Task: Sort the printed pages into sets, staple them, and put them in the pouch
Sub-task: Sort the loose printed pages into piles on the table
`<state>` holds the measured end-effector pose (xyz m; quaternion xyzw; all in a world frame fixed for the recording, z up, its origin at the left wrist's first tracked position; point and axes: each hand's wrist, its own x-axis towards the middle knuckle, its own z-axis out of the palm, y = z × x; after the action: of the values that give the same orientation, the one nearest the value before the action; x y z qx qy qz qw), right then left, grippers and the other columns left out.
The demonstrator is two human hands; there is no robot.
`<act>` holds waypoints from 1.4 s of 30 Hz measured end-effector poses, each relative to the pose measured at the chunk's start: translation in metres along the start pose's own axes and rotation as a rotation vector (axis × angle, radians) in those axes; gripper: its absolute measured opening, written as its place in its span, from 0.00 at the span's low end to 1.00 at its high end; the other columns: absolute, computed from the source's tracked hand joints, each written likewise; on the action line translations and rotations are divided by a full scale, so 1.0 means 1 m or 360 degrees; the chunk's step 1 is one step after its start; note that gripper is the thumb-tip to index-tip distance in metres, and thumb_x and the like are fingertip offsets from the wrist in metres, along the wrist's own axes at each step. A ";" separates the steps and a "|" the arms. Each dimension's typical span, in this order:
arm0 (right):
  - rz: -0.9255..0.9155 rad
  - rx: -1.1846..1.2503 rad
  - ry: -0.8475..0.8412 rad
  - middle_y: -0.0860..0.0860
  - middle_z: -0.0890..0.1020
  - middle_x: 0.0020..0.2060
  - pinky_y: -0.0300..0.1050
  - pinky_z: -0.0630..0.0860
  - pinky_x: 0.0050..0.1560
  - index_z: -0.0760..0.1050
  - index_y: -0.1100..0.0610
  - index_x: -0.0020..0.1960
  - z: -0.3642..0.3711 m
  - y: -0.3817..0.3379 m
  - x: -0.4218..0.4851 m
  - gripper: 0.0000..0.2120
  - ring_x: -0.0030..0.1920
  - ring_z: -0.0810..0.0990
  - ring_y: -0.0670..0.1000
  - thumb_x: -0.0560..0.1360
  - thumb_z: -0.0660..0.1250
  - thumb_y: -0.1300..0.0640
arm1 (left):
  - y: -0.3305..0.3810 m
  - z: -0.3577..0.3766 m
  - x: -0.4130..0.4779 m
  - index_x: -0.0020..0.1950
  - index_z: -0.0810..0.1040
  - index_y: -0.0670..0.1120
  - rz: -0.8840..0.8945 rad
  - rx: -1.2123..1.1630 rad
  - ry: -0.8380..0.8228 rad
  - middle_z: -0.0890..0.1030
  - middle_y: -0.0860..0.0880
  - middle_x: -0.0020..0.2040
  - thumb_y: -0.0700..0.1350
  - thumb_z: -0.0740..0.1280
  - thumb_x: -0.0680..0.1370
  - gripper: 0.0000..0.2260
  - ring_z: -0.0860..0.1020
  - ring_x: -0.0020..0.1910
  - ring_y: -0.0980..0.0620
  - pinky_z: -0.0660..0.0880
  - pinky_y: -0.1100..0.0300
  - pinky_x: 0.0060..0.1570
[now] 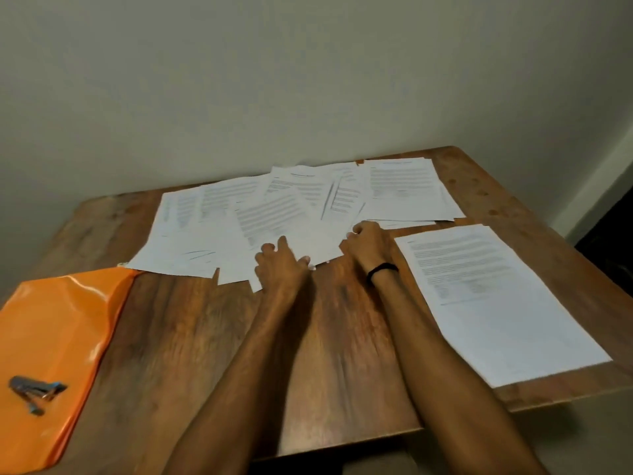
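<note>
Your pouch (51, 320) is running off the left edge. The print on your pages (274, 214) is blurring past reading.

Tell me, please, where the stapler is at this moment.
In the head view, the stapler lies on the orange pouch at the near left corner of the table, left of the left hand and apart from the spread pages.

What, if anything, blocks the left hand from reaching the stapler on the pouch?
Probably yes, it can reach: nothing stands between. The left hand lies on the loose pages, the stapler sits on the orange pouch to its left, with only bare table between them.
</note>
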<state>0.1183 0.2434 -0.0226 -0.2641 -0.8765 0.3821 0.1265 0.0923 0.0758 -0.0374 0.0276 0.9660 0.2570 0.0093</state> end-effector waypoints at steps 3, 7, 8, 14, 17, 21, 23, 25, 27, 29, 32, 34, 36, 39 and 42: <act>0.0027 -0.0187 -0.0146 0.60 0.79 0.61 0.52 0.77 0.58 0.75 0.60 0.63 0.038 -0.022 0.015 0.19 0.60 0.77 0.61 0.79 0.67 0.48 | -0.037 -0.003 0.025 0.79 0.57 0.49 -0.0112 0.0111 -0.0069 0.62 0.41 0.77 0.61 0.69 0.76 0.38 0.61 0.75 0.38 0.63 0.41 0.71; 0.0085 -0.0366 -0.0199 0.61 0.74 0.64 0.55 0.73 0.62 0.72 0.59 0.66 0.064 -0.036 0.028 0.23 0.65 0.72 0.62 0.78 0.68 0.45 | -0.059 0.000 0.037 0.75 0.64 0.49 -0.0115 0.0246 -0.0165 0.65 0.42 0.75 0.67 0.66 0.74 0.36 0.63 0.73 0.38 0.65 0.40 0.69; 0.0096 -0.0382 -0.0209 0.61 0.74 0.64 0.56 0.73 0.62 0.72 0.59 0.65 0.066 -0.038 0.029 0.22 0.65 0.71 0.62 0.78 0.68 0.46 | -0.060 0.000 0.039 0.75 0.64 0.49 -0.0107 0.0259 -0.0178 0.65 0.42 0.75 0.67 0.65 0.74 0.35 0.63 0.73 0.38 0.65 0.39 0.69; 0.0071 -0.0131 -0.0122 0.58 0.81 0.57 0.49 0.80 0.49 0.77 0.60 0.59 0.077 -0.043 0.031 0.16 0.55 0.80 0.60 0.75 0.71 0.53 | -0.063 -0.004 0.044 0.72 0.67 0.49 -0.0077 0.0274 -0.0226 0.66 0.42 0.73 0.67 0.67 0.73 0.33 0.64 0.72 0.39 0.67 0.40 0.68; 0.0085 0.0114 -0.0093 0.54 0.80 0.56 0.47 0.78 0.47 0.75 0.59 0.60 0.072 -0.042 0.025 0.15 0.54 0.80 0.56 0.74 0.70 0.59 | -0.064 -0.009 0.045 0.72 0.68 0.48 -0.0102 0.0131 -0.0178 0.69 0.42 0.71 0.64 0.69 0.74 0.33 0.67 0.70 0.39 0.69 0.42 0.65; 0.0240 0.0796 -0.0251 0.53 0.82 0.49 0.44 0.80 0.41 0.75 0.56 0.50 0.053 -0.038 0.017 0.10 0.47 0.82 0.52 0.73 0.70 0.67 | -0.059 -0.026 0.035 0.78 0.61 0.43 -0.0272 -0.0499 0.0165 0.69 0.39 0.73 0.57 0.71 0.76 0.36 0.65 0.73 0.37 0.65 0.42 0.69; 0.0310 0.1019 -0.0364 0.55 0.82 0.50 0.45 0.82 0.43 0.76 0.57 0.50 0.040 -0.032 0.012 0.12 0.46 0.83 0.52 0.73 0.71 0.70 | -0.055 -0.037 0.030 0.78 0.60 0.43 -0.0312 -0.0708 0.0256 0.70 0.40 0.73 0.55 0.71 0.78 0.35 0.67 0.73 0.39 0.65 0.43 0.70; 0.0335 0.1113 -0.0432 0.57 0.83 0.53 0.50 0.83 0.52 0.77 0.55 0.50 0.024 -0.022 0.009 0.12 0.50 0.84 0.55 0.73 0.72 0.70 | -0.050 -0.044 0.024 0.78 0.61 0.44 -0.0306 -0.0946 0.0257 0.71 0.42 0.74 0.51 0.69 0.80 0.31 0.69 0.72 0.42 0.68 0.47 0.69; 0.0301 0.1114 -0.0416 0.57 0.84 0.54 0.51 0.83 0.54 0.78 0.54 0.51 0.006 -0.011 0.005 0.12 0.51 0.84 0.54 0.74 0.72 0.68 | -0.043 -0.046 0.018 0.77 0.64 0.46 -0.0236 -0.1148 0.0276 0.73 0.43 0.71 0.44 0.69 0.80 0.26 0.74 0.67 0.46 0.72 0.52 0.64; 0.0244 0.1025 -0.0305 0.53 0.85 0.48 0.39 0.82 0.44 0.77 0.55 0.50 -0.016 -0.003 -0.002 0.09 0.46 0.84 0.49 0.75 0.73 0.66 | -0.031 -0.045 0.010 0.74 0.66 0.49 -0.0163 -0.1253 0.0313 0.76 0.45 0.65 0.38 0.68 0.80 0.24 0.75 0.59 0.51 0.74 0.59 0.57; 0.0166 0.0687 -0.0066 0.49 0.81 0.41 0.35 0.79 0.39 0.76 0.58 0.48 -0.049 0.012 -0.011 0.07 0.44 0.82 0.49 0.74 0.74 0.63 | -0.002 -0.033 -0.008 0.72 0.67 0.51 -0.0072 -0.1311 0.0231 0.77 0.48 0.60 0.36 0.69 0.78 0.26 0.77 0.56 0.52 0.74 0.62 0.54; 0.0194 0.0268 0.0046 0.53 0.83 0.46 0.41 0.76 0.45 0.79 0.57 0.49 -0.072 0.025 -0.014 0.05 0.51 0.82 0.55 0.74 0.72 0.60 | 0.022 -0.017 -0.028 0.73 0.66 0.52 -0.0051 -0.1297 0.0099 0.78 0.48 0.55 0.36 0.69 0.77 0.27 0.78 0.55 0.50 0.75 0.60 0.54; 0.0295 0.0029 0.0200 0.57 0.83 0.55 0.44 0.75 0.50 0.80 0.60 0.58 -0.096 0.041 -0.016 0.12 0.58 0.80 0.59 0.75 0.69 0.61 | 0.047 0.000 -0.054 0.73 0.65 0.52 0.0044 -0.1225 -0.0069 0.77 0.51 0.50 0.37 0.68 0.77 0.27 0.78 0.51 0.51 0.75 0.61 0.52; 0.0479 -0.0167 0.0434 0.57 0.81 0.60 0.51 0.77 0.56 0.78 0.58 0.63 -0.130 0.066 -0.026 0.16 0.61 0.79 0.61 0.76 0.67 0.61 | 0.082 0.023 -0.095 0.67 0.68 0.48 0.0368 -0.1171 -0.0216 0.79 0.52 0.53 0.35 0.68 0.75 0.23 0.79 0.49 0.58 0.73 0.74 0.41; 0.0585 -0.0218 0.0529 0.59 0.82 0.56 0.50 0.77 0.51 0.78 0.61 0.58 -0.159 0.101 -0.034 0.11 0.57 0.80 0.63 0.76 0.67 0.61 | 0.112 0.040 -0.129 0.70 0.65 0.41 0.0488 -0.1213 -0.0369 0.76 0.57 0.53 0.31 0.67 0.76 0.24 0.76 0.45 0.70 0.70 0.79 0.39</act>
<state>0.2507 0.3782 0.0099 -0.4860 -0.8049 0.2897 0.1791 0.2277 0.1850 -0.0159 0.1943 0.7791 0.5893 0.0891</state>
